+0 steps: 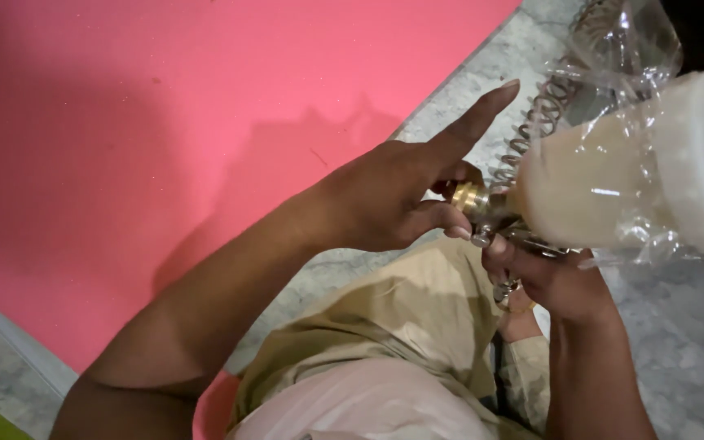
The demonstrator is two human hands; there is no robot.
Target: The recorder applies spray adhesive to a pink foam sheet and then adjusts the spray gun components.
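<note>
My left hand pinches a small brass fitting between thumb and fingers, with the index finger stretched out straight. My right hand grips a chrome metal part just under that fitting. Above it sits a bulky cream-white piece wrapped in clear plastic. A coiled metal hose runs up from the fitting behind the wrap. Both hands are close together over my lap.
A pink mat covers the floor on the left. Grey marble floor shows on the right and near the top. My knees in beige trousers are below the hands.
</note>
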